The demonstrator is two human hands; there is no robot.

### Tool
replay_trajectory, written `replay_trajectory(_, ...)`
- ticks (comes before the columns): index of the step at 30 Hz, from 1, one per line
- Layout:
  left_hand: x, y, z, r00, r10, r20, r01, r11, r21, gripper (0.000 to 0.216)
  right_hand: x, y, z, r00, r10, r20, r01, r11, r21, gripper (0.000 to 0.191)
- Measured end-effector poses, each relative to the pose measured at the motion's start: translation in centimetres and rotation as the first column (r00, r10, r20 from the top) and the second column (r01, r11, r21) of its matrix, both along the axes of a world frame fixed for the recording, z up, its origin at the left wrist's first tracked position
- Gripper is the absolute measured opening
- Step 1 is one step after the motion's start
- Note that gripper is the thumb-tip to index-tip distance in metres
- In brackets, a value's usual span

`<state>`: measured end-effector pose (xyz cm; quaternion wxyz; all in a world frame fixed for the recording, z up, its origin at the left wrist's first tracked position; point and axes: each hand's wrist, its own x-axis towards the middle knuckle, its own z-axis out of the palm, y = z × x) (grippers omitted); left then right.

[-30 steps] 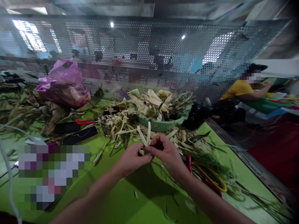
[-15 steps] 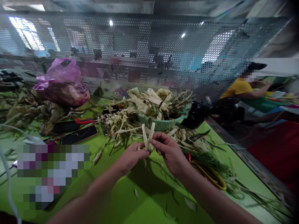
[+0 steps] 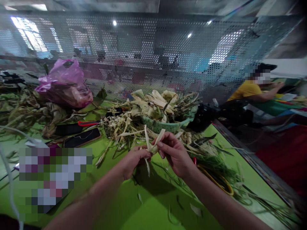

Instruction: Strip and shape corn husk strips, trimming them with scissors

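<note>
A small piece made of pale, folded husk strips is pinched between my two hands above the green table. Two strip ends stick up from it in a V, and another end hangs down below. My left hand grips it from the left with thumb and fingers pressed together. On the other side, my right hand pinches the right-hand strip near its base. The part inside the fingers is hidden. Just beyond the hands stands a green basket, heaped with dried husks.
A pink plastic bag stands back left among dried leaves. A red-handled cutter and a phone-like dark slab lie left. Yellow-handled scissors and green fibres lie right. A person in a yellow shirt sits far right.
The upright strips have spread wider apart, the right one now leaning outward. A strip end now hangs lower beneath the left fingers. Both hands keep their hold.
</note>
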<state>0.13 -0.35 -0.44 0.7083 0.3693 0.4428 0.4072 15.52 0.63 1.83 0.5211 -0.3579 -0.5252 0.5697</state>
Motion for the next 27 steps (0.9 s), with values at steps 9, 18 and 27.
replay_trajectory(9,-0.3,0.6,-0.2,0.959,-0.056,-0.279,0.135,0.953,0.271,0.009,0.7,0.4,1.1,0.871,0.063,0.487,-0.186,0.96,0.209,0.015)
replay_trajectory(18,-0.8,1.0,0.1,0.903,-0.04,-0.428,0.219,0.899,0.379,0.006,1.5,0.3,1.8,0.658,-0.109,0.745,-0.31,0.863,0.399,0.013)
replay_trajectory(27,-1.2,0.7,-0.1,0.728,0.076,-0.682,0.373,0.791,0.486,0.007,1.1,0.0,1.9,0.499,-0.23,0.836,-0.38,0.809,0.449,0.013)
